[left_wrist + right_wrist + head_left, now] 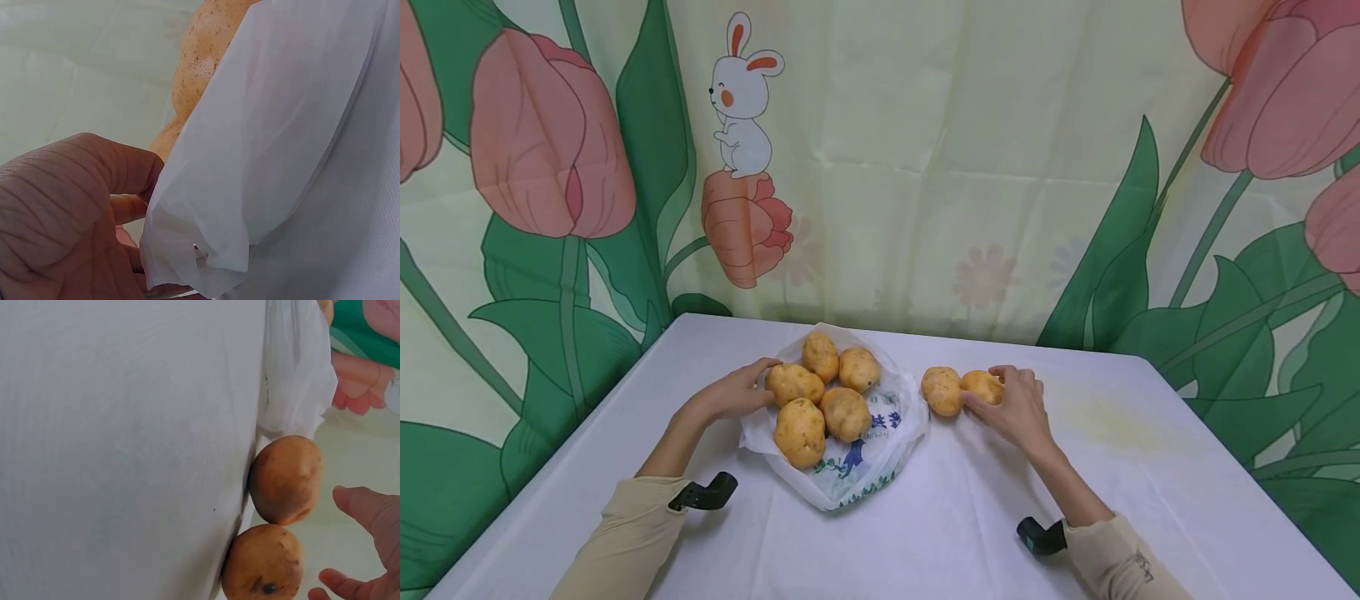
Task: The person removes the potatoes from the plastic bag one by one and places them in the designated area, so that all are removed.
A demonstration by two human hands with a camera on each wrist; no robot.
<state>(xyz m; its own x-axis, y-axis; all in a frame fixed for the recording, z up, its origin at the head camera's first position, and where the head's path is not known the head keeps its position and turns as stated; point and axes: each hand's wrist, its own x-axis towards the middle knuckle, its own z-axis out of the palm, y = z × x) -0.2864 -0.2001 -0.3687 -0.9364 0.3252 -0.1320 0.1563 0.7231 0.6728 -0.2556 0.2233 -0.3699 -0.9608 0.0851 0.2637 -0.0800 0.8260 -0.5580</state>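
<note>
Several potatoes (802, 432) lie on a white plastic bag (880, 454) with blue and green print. At the bag's left side is my left hand (741, 390), beside the leftmost potato (794, 384). In the left wrist view, thumb and fingers of that hand (75, 219) pinch the bag's edge (250, 144). Right of the bag, two potatoes (942, 392) (287, 481) lie side by side on the table. My right hand (1015, 408) reaches over the outer one (981, 386), its thumb and fingers (369, 509) spread and apart from it in the right wrist view.
A white cloth covers the table (970, 517). A pale curtain (910, 167) with tulips and a rabbit hangs right behind it. On the cloth to the right is a yellowish stain (1105, 417). Black wrist devices (706, 493) stick out at both sleeves.
</note>
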